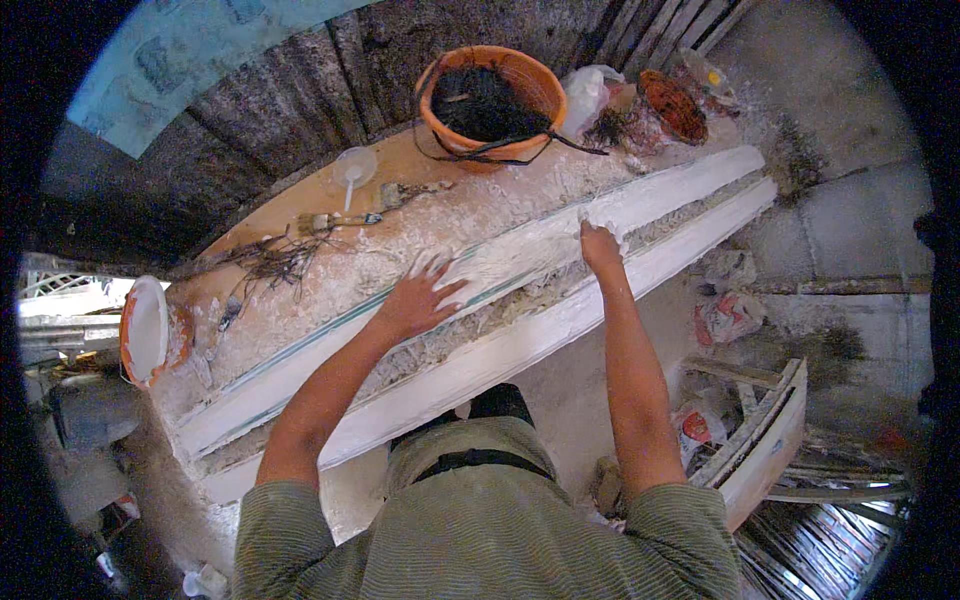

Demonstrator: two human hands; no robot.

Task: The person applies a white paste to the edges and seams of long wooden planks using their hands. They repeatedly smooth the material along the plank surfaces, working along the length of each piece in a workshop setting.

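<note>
A long white plaster-like moulding [545, 338] lies slantwise in front of me, its two smooth bands divided by a rough, fibrous groove [500, 310]. Over the far band, near the middle, my left hand [418, 300] lies flat with spread fingers, their tips coated in white paste. My right hand [602, 248] is farther along the same band to the right, fingers curled in and smeared white. Whatever it may grip there is hidden. Thin green lines run along the far band.
Behind the moulding, a paste-smeared tabletop [290, 235] carries an orange bucket [545, 85] of dark fibres, brushes [335, 221], a clear ladle-like scoop [352, 175] and a reddish round dish [672, 107]. A white-and-orange bucket [150, 330] stands far left. A wooden frame [765, 440] is at lower right.
</note>
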